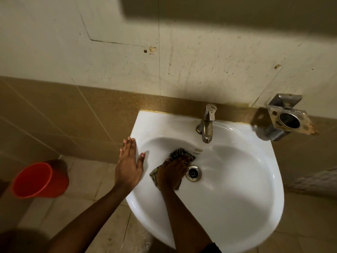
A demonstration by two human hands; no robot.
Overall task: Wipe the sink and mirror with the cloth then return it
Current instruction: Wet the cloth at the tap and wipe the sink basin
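Cream tiled wall (200,61) fills the top half, stained and chipped, with a brown tile band (73,110) below it. White ceramic wall-hung sink (237,179) sits centre-right against the band, basin rounded toward the camera. Beige tiled floor (87,179) shows to its left and below. Orange plastic bucket (38,179) stands on the floor, well left of the sink, tilted in view, blurred. Dull metal wall-mounted holder (286,119) with a round cup opening is fixed just right of the sink's back corner. Worn chrome tap (207,125) is upright at the back centre of the sink, spout over the basin. Left hand (128,165) lies flat, palm down, on the sink's left rim, fingers (127,145) stretched out together, thumb spread toward the basin, gripping nothing. Right hand (172,173) is inside the basin, pressed flat on the dark patterned cloth (179,153), fingers extended over it rather than curled; cloth is pinned between palm and basin floor, its edges sticking out past the fingertips and beside the wrist. Round chrome drain (193,173) is just right of that hand, touching the cloth edge or nearly, can't tell. Small oval overflow slot (198,150) sits beneath the spout.
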